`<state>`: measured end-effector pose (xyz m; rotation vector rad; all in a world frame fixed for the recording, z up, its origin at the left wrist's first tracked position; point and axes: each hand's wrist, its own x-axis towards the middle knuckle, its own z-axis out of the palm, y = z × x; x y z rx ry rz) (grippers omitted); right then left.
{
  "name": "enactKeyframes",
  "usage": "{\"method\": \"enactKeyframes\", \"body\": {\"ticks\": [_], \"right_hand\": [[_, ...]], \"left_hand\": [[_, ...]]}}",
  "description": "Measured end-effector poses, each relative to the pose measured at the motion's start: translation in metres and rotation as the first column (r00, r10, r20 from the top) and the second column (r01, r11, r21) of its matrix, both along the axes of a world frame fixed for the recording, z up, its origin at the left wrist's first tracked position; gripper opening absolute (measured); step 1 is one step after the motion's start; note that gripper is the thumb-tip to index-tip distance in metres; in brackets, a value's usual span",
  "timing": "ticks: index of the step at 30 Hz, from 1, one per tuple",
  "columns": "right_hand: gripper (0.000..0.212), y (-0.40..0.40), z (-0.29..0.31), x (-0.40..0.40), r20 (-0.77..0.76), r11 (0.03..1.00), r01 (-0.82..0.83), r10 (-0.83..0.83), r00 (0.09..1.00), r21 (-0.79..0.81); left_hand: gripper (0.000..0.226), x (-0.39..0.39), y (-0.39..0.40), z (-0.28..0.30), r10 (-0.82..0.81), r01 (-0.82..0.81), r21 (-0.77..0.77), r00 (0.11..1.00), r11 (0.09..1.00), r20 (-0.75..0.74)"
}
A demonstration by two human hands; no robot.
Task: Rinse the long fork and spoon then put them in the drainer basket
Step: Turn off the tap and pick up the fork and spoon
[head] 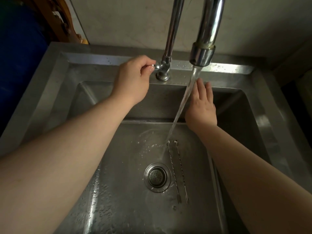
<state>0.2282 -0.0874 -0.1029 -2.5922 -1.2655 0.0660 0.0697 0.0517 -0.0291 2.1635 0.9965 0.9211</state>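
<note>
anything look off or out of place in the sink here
Nothing damaged or spilled. The two long thin metal utensils lie side by side on the steel sink floor, right of the round drain strainer, untouched. Water stream runs beside the open right hand; the left hand pinches the tap handle.

Steel sink (263, 105), round drain strainer (157, 177), chrome tap (202, 53) running water (184, 102), pale wall (135, 19)

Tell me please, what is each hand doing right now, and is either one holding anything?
Left hand: closed, fingers pinching the tap handle.
Right hand: open and flat beside the water stream, holding nothing.
</note>
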Motion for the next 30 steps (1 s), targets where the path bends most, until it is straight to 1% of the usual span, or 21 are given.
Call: {"method": "enactKeyframes", "body": {"ticks": [3,6,10,14,18,23,26,28,30], "right_hand": [[0.093,0.0,-0.002,0.0,0.002,1.0,0.002,-0.002,1.0,0.002],[0.091,0.001,-0.004,-0.001,0.016,1.0,0.009,-0.009,1.0,0.009],[0.091,0.001,-0.007,0.0,0.034,1.0,0.006,-0.007,0.999,0.012],[0.09,0.0,-0.009,0.002,0.045,1.0,0.0,0.001,0.999,-0.004],[0.093,0.0,-0.011,0.004,0.051,1.0,-0.006,0.007,0.999,-0.018],[0.094,-0.004,-0.013,0.005,0.055,0.999,-0.032,0.034,0.998,-0.029],[0.094,-0.005,-0.01,0.006,0.045,0.998,-0.049,0.05,0.998,-0.025],[0.093,-0.007,-0.008,0.005,0.034,0.998,-0.065,0.065,0.997,-0.003],[0.089,-0.018,-0.012,-0.001,0.015,0.997,-0.064,0.064,0.998,0.04]], "left_hand": [[0.019,-0.002,-0.003,-0.004,-0.024,0.025,0.028,0.999,0.999,-0.026],[0.02,-0.004,-0.008,-0.008,-0.049,0.05,0.044,0.999,0.998,-0.017],[0.021,-0.007,-0.015,-0.013,-0.092,0.097,0.121,0.995,0.988,-0.042],[0.022,-0.008,-0.017,-0.016,-0.089,0.098,0.185,0.995,0.978,-0.054],[0.02,-0.008,-0.018,-0.017,-0.079,0.09,0.206,0.995,0.974,-0.061],[0.022,-0.009,-0.024,-0.014,-0.063,0.071,0.181,0.997,0.981,-0.049],[0.033,-0.01,-0.028,-0.018,-0.051,0.062,0.139,0.995,0.988,-0.082],[0.051,-0.012,-0.038,-0.026,-0.056,0.064,0.072,0.993,0.995,-0.1],[0.068,-0.016,-0.059,-0.043,-0.011,0.009,-0.017,0.995,1.0,-0.095]]}}
